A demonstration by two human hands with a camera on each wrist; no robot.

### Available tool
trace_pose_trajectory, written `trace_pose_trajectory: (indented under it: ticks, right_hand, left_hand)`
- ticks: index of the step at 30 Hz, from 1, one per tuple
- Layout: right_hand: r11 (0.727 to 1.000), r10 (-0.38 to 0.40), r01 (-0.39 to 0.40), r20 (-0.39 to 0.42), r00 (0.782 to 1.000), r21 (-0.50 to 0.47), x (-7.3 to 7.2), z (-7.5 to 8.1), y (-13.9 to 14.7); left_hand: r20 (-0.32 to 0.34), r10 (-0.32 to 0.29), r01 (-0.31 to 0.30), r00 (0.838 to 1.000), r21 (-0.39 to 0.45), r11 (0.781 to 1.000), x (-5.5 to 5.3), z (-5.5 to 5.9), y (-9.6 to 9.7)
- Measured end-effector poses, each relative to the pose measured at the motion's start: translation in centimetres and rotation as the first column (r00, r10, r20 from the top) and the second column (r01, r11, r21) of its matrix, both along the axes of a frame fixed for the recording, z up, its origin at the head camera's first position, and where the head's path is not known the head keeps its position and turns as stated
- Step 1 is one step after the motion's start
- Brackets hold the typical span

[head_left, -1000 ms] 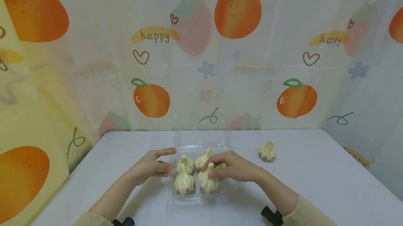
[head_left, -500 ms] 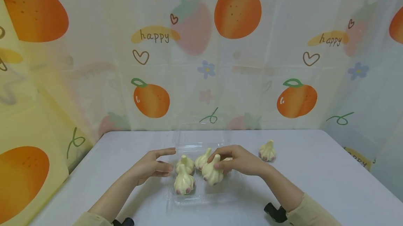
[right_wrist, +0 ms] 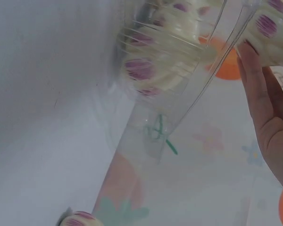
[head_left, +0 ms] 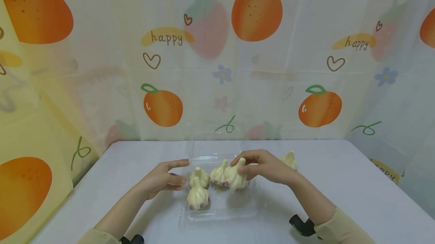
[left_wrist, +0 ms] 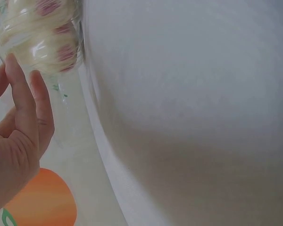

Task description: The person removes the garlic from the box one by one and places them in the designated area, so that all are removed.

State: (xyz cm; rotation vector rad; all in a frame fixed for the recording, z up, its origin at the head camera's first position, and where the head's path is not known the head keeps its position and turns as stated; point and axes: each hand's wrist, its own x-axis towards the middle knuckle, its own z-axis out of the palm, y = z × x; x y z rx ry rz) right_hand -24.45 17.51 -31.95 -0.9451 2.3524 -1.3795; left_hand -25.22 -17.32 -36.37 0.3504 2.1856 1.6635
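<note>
A cream-coloured, rounded garlic bulb with purple patches at its base is pinched near its neck between the thumb and fingers of the right hand. It is held above the right half of a clear, rectangular plastic container, higher than the rim as seen from the right wrist; its neck is pointed upward and leaned slightly to the right. The fingers of the left hand are extended and relaxed, with nothing grasped, just beside the container's left wall; whether the wall is touched cannot be told.

Inside the container, a front-left bulb and a rear-left bulb are set one behind the other, neck up. A rear bulb is placed to their right, partly covered by the held one in the head view. The transparent lid is raised behind. On the white worktop, a loose bulb is partly hidden by the right hand.
</note>
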Motion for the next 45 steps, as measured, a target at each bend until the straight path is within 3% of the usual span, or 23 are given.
trace_pose_trajectory:
  ticks: [31,45]
  right_hand:
    - [0.996,-0.06,0.059,-0.014,0.998,-0.07,-0.6,0.3,2.1]
    - [0.985,-0.164,0.162,-0.032,0.986,-0.054,-1.2,-0.3,4.4]
  left_hand:
    - [0.013,0.017,-0.017,1.0,-0.005,1.0,0.0,0.0,0.1]
    - [0.006,0.02,-0.02,1.0,-0.014,1.0,0.0,0.0,0.1]
